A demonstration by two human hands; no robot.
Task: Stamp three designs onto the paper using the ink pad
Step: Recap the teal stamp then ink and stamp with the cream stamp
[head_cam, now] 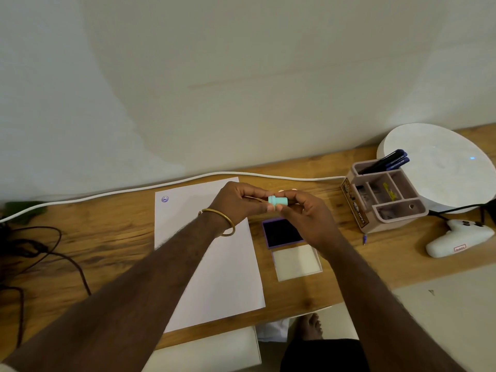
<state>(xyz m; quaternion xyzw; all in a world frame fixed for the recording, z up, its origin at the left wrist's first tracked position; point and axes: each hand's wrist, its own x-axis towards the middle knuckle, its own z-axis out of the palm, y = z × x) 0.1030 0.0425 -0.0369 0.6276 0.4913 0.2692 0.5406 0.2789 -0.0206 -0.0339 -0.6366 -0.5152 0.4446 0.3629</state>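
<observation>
A white sheet of paper lies on the wooden desk, with one purple round stamp mark near its far left corner. Right of the paper sits the open ink pad, dark ink in a purple frame, its white lid lying just in front of it. Above the pad and the paper's far right corner, my left hand and my right hand both pinch a small mint-green stamp, held sideways between my fingertips. A gold bangle circles my left wrist.
A pinkish desk organiser with dark pens stands at the right, in front of a round white device. A white handheld tool lies further right. A white cable runs along the wall; dark cables lie at the left.
</observation>
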